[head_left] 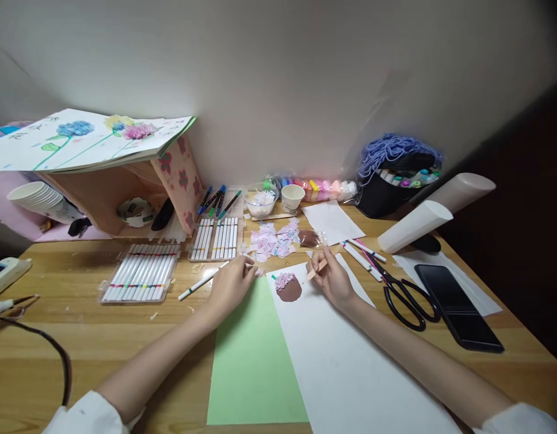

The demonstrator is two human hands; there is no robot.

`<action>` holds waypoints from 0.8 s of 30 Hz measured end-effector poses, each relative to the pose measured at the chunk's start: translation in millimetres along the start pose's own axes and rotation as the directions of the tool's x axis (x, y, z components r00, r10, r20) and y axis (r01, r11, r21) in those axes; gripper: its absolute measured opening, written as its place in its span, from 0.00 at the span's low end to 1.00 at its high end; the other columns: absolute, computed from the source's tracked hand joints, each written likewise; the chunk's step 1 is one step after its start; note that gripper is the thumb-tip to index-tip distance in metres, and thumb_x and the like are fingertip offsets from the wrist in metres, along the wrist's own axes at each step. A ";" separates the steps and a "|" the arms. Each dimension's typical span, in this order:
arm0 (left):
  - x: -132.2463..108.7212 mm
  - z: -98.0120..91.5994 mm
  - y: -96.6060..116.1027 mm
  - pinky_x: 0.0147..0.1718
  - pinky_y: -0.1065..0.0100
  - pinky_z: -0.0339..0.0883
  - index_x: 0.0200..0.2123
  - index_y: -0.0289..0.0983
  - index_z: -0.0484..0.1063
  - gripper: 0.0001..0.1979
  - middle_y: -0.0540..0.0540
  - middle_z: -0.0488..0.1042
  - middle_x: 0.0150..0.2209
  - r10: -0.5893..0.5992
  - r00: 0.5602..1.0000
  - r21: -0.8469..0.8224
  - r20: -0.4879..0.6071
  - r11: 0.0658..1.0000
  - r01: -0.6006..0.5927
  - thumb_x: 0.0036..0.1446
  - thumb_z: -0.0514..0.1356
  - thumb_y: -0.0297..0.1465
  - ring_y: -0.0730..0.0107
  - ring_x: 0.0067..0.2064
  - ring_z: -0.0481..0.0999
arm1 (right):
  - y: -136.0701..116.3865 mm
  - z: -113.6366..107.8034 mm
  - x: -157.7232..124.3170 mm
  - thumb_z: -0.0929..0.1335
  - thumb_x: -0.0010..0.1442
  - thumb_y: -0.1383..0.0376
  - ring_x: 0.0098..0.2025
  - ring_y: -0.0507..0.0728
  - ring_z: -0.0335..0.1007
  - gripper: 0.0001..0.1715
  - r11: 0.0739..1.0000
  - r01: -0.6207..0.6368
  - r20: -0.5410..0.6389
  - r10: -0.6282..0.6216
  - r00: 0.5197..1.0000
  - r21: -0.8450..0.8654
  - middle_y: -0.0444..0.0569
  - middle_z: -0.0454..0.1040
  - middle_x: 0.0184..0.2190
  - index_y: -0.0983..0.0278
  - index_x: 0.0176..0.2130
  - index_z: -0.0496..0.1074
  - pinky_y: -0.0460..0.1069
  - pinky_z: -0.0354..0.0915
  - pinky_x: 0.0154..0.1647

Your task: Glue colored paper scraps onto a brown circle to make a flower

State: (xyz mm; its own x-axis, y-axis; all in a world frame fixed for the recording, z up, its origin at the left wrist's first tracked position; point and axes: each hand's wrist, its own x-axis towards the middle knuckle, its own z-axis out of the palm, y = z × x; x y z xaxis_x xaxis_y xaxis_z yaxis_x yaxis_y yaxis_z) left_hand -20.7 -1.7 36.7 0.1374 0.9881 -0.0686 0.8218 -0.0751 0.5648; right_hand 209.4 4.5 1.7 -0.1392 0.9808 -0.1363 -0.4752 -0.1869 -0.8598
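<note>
My left hand point(233, 282) rests at the top edge of a green sheet point(255, 361), its fingers curled together. A pink paper scrap point(259, 272) shows right by its fingertips; whether they pinch it I cannot tell. Between thumb and fingers, my right hand point(333, 280) holds a flat wooden craft stick point(317, 270) over a white sheet point(346, 361) that overlaps the green one. On the white sheet, left of the stick, lies a flat brown round of clay point(290, 293), with pink and lilac paper scraps point(285, 280) covering its upper part.
Torn paper scraps point(273, 241) lie beyond the hands, with a bowl point(260, 202), a paper cup point(292, 198) and a brown clay packet point(310, 238) around them. Marker cases point(140, 274) stand left. Scissors point(407, 298) and a phone point(459, 307) lie right.
</note>
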 end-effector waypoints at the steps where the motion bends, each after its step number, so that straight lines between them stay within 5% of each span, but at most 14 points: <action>1: 7.1 -0.1 -3.6 0.30 0.68 0.56 0.37 0.39 0.71 0.09 0.47 0.75 0.32 -0.013 1.000 0.029 0.012 1.000 0.013 0.57 0.53 0.35 0.65 0.34 0.72 | 2.7 0.4 -5.4 0.58 0.61 0.43 0.15 0.46 0.48 0.33 1.000 -0.001 -0.020 0.001 1.000 -0.006 0.40 0.56 0.11 0.64 0.20 0.63 0.44 0.47 0.17; 7: 15.9 11.1 -11.7 0.26 0.70 0.51 0.32 0.38 0.71 0.09 0.49 0.72 0.27 -0.041 0.995 0.013 0.093 0.999 0.040 0.56 0.55 0.36 0.68 0.30 0.69 | 14.8 -1.7 -14.8 0.58 0.61 0.43 0.15 0.47 0.50 0.33 0.999 0.007 -0.017 -0.008 1.000 -0.054 0.41 0.57 0.13 0.64 0.19 0.64 0.45 0.45 0.17; 11: 17.2 13.4 -15.8 0.25 0.71 0.50 0.30 0.37 0.71 0.12 0.51 0.67 0.23 -0.006 0.997 -0.227 0.082 0.974 0.025 0.56 0.56 0.40 0.71 0.26 0.65 | 14.6 -5.5 -12.1 0.58 0.62 0.45 0.15 0.48 0.49 0.31 0.999 -0.022 -0.015 0.021 1.000 -0.041 0.41 0.57 0.13 0.63 0.20 0.65 0.46 0.46 0.17; 16: 14.5 14.2 -6.9 0.24 0.74 0.51 0.30 0.35 0.68 0.16 0.54 0.63 0.22 0.002 0.977 -0.728 0.212 0.668 0.157 0.51 0.61 0.43 0.77 0.23 0.60 | 14.9 -5.6 -16.7 0.62 0.61 0.48 0.24 0.52 0.66 0.21 0.980 0.139 -0.061 -0.149 0.987 -0.145 0.45 0.71 0.23 0.60 0.30 0.71 0.47 0.61 0.23; 20: 6.3 20.3 8.3 0.24 0.75 0.52 0.28 0.35 0.68 0.15 0.54 0.63 0.22 -0.022 0.971 -0.828 0.240 0.518 0.216 0.49 0.63 0.42 0.79 0.24 0.59 | 14.7 4.0 -27.6 0.62 0.64 0.56 0.39 0.55 0.73 0.13 0.901 0.222 0.037 -0.225 0.974 -0.373 0.50 0.76 0.43 0.57 0.40 0.73 0.52 0.70 0.39; 24: 0.8 31.3 20.7 0.25 0.75 0.55 0.28 0.34 0.68 0.15 0.54 0.65 0.23 0.012 0.965 -0.854 0.261 0.469 0.225 0.50 0.64 0.41 0.79 0.25 0.62 | 16.7 13.9 -35.1 0.66 0.61 0.62 0.44 0.57 0.73 0.07 0.831 0.223 0.121 -0.188 0.975 -0.509 0.50 0.76 0.44 0.57 0.39 0.74 0.52 0.72 0.42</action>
State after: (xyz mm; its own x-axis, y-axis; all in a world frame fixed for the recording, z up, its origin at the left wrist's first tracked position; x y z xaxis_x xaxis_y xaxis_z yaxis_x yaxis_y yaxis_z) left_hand 13.7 -6.6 22.5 0.2868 0.9180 -0.2739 -0.0558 0.3015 0.9518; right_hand 194.3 -33.8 -1.1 -0.1519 0.9845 0.0881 0.0160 0.0916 -0.9957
